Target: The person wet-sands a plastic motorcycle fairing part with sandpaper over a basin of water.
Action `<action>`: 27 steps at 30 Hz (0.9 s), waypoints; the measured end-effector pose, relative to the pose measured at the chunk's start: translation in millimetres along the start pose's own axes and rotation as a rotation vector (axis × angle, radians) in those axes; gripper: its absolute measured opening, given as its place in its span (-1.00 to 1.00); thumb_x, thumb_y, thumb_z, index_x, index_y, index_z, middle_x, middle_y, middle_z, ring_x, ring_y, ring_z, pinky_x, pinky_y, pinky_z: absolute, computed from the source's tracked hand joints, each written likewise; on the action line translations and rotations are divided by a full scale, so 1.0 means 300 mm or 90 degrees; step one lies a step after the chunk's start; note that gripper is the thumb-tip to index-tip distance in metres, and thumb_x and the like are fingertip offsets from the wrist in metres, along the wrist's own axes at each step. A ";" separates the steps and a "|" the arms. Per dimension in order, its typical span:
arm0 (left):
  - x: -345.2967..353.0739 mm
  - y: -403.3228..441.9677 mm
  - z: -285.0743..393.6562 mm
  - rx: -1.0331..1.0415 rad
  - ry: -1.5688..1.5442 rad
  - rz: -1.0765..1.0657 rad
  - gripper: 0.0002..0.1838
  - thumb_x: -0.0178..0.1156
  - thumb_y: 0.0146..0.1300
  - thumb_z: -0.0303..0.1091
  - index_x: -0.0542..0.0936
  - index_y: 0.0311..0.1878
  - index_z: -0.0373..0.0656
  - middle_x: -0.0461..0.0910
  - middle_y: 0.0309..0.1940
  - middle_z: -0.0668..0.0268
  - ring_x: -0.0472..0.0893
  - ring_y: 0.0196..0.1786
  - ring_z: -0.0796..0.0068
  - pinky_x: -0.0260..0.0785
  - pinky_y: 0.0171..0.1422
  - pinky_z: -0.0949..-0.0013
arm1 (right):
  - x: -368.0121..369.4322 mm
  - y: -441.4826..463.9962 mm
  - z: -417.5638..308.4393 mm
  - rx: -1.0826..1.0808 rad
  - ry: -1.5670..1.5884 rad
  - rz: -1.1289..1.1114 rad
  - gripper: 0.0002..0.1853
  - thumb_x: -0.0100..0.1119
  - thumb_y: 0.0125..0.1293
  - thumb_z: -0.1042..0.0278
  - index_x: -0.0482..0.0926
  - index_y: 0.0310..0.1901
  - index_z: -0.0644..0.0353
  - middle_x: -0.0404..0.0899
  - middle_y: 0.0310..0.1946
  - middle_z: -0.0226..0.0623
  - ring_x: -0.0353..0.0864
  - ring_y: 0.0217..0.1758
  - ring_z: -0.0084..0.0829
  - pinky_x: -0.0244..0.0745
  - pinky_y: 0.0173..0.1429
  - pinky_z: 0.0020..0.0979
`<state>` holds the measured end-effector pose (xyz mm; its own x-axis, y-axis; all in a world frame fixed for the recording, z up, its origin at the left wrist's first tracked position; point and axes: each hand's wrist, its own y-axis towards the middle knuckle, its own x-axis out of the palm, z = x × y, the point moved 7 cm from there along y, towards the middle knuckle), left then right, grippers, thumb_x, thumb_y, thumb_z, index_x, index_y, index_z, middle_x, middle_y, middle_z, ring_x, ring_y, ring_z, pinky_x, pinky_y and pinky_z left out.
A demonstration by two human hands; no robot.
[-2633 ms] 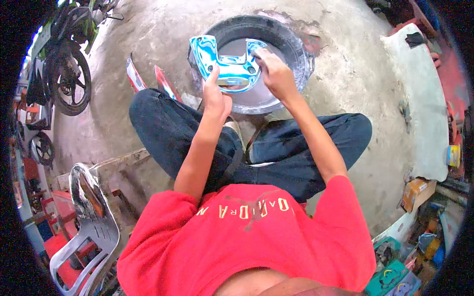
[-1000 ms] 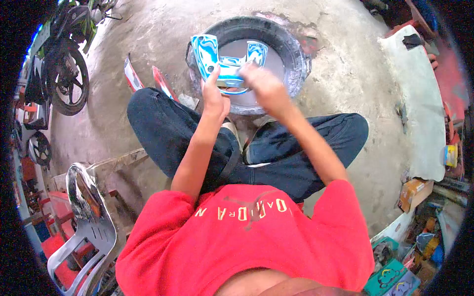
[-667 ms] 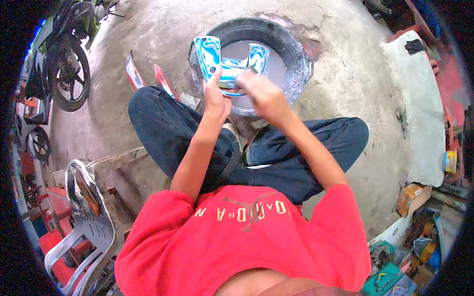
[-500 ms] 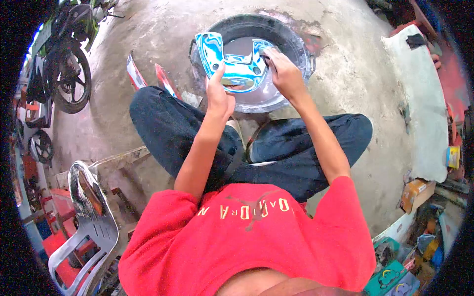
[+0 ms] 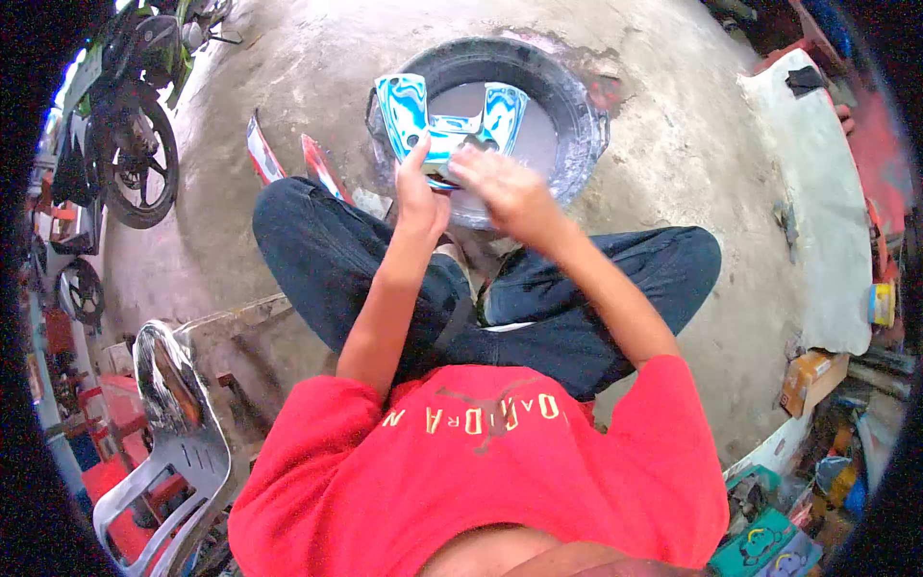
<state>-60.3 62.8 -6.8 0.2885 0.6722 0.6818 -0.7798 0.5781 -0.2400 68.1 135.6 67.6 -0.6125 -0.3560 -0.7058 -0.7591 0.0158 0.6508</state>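
A U-shaped panel with a blue and white swirl pattern is held over a round black basin of greyish liquid. My left hand grips its lower left part, thumb on top. My right hand lies at the panel's lower middle, its fingers bent together and smeared by motion. Whatever is under those fingers, if anything, is too blurred to name.
Two red and white panel pieces lie on the floor left of the basin. A motorcycle wheel stands at the upper left, a grey plastic chair at the lower left. At the right are a cardboard box and a pale sheet.
My right hand has moved from the panel's right arm down and left to its lower middle. The panel has tilted and dropped slightly, with my left hand still holding it.
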 end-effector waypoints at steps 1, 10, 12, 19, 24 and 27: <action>-0.003 -0.012 0.005 0.007 0.015 0.010 -0.63 0.12 0.46 -0.21 0.50 0.23 -0.17 0.62 0.12 0.15 0.66 0.12 0.15 0.56 0.17 -0.05 | 0.000 -0.001 0.063 0.018 -0.006 0.005 -0.52 0.12 0.24 0.61 0.60 0.22 0.18 0.63 0.19 -0.04 0.63 0.26 -0.10 0.54 0.31 -0.12; 0.001 0.004 -0.004 0.019 -0.048 -0.020 -0.66 0.17 0.42 -0.28 0.50 0.21 -0.09 0.67 -0.01 0.22 0.73 -0.07 0.26 0.66 -0.16 0.11 | 0.009 -0.005 0.070 0.050 -0.001 0.042 -0.56 0.14 0.26 0.60 0.60 0.19 0.21 0.62 0.20 -0.08 0.61 0.29 -0.09 0.51 0.36 -0.13; 0.028 -0.049 0.029 -0.004 0.001 0.012 -0.65 0.13 0.45 -0.25 0.51 0.20 -0.19 0.66 0.06 0.15 0.68 0.07 0.22 0.54 0.12 0.09 | -0.007 0.010 0.221 0.172 -0.001 0.077 -0.53 0.15 0.22 0.60 0.59 0.20 0.25 0.61 0.21 -0.06 0.63 0.25 -0.05 0.55 0.30 -0.14; -0.017 0.002 -0.004 -0.009 -0.062 -0.007 -0.62 0.19 0.41 -0.29 0.48 0.24 -0.12 0.67 -0.04 0.21 0.74 -0.07 0.25 0.67 -0.20 0.12 | 0.008 -0.011 0.027 0.024 -0.023 0.032 -0.58 0.10 0.26 0.54 0.61 0.17 0.22 0.65 0.16 -0.04 0.64 0.25 -0.10 0.53 0.33 -0.11; 0.000 -0.028 -0.008 -0.031 -0.013 -0.001 -0.58 0.19 0.41 -0.27 0.44 0.29 -0.08 0.64 0.02 0.22 0.72 -0.03 0.25 0.66 -0.22 0.17 | -0.019 -0.035 0.137 0.137 -0.033 0.064 -0.60 0.10 0.27 0.54 0.62 0.15 0.21 0.67 0.13 -0.07 0.66 0.21 -0.08 0.55 0.30 -0.13; -0.015 0.008 -0.024 -0.022 -0.031 -0.052 -0.55 0.19 0.41 -0.27 0.41 0.32 -0.07 0.61 0.07 0.21 0.70 0.01 0.26 0.66 -0.21 0.16 | -0.024 -0.019 0.003 0.043 -0.029 0.018 -0.60 0.08 0.26 0.56 0.62 0.15 0.21 0.66 0.13 -0.06 0.65 0.22 -0.07 0.55 0.30 -0.13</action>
<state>-59.5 64.6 -15.4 0.3227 0.5992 0.7327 -0.7345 0.6468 -0.2054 76.5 138.8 68.8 -0.6422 -0.3122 -0.7001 -0.7533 0.0884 0.6517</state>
